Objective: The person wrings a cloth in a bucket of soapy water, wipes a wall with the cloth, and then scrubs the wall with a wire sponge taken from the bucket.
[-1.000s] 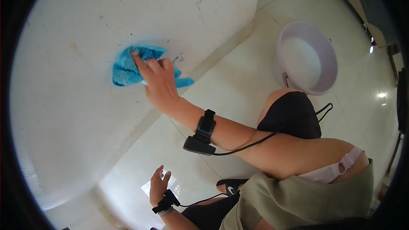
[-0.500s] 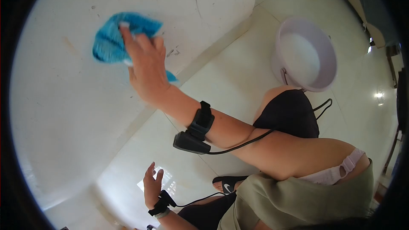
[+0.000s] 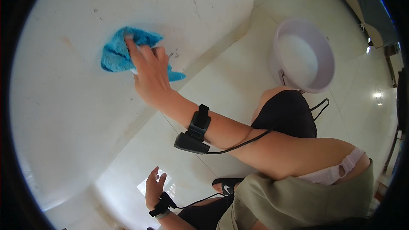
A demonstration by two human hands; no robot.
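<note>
A blue cloth point(image 3: 117, 53) lies bunched against the marked white wall point(image 3: 68, 102), and my right hand point(image 3: 149, 68) presses on it with bent fingers gripping its folds. Part of the cloth pokes out below the hand on the side nearer the floor. My left hand point(image 3: 154, 188) hangs over the tiled floor at the lower part of the view, fingers apart, holding nothing. Dark scuffs show on the wall beside the cloth.
A pale purple bucket point(image 3: 321, 59) with whitish liquid stands on the tiled floor point(image 3: 221, 98), beyond my knee. Black cables run from the wrist devices. My foot in a black sandal point(image 3: 228, 186) is on the floor. Furniture lines the right edge.
My right hand with the blue cloth first moved up the wall, then came partway back down. My left hand shifted slightly left and stayed open.
</note>
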